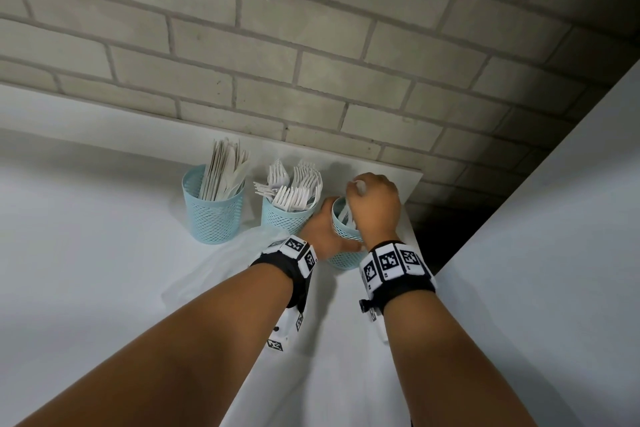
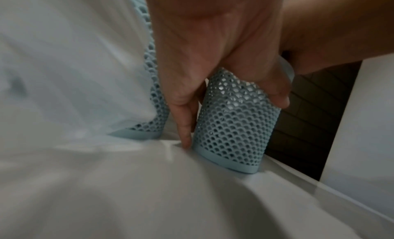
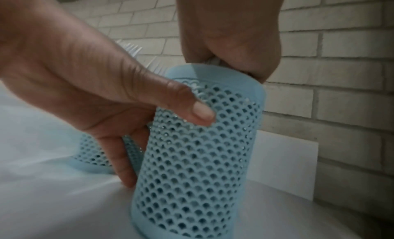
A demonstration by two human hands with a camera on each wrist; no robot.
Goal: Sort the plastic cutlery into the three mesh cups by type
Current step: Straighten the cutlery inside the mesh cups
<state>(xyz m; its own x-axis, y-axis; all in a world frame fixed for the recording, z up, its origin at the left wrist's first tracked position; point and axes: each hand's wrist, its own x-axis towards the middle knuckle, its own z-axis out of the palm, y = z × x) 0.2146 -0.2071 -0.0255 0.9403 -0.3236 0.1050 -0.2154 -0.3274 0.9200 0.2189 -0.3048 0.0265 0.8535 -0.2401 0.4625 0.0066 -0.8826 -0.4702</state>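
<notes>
Left hand point(image 1: 323, 230): grip wrapped round the right-most pale-blue mesh plastic cup point(image 1: 346, 255), steadying it on the white bench point(image 1: 104, 253).
Right hand point(image 1: 374, 204): grip closed on white plastic cutlery point(image 1: 346, 215), directly above the cup's mouth, handles pointing down.

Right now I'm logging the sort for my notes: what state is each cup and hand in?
Left cup: upright, holding knives.
Middle cup: upright, full of forks.
Right cup: tilted, gripped.
Left hand: grips the right cup's side.
Right hand: curled round white cutlery at the right cup's rim.
</notes>
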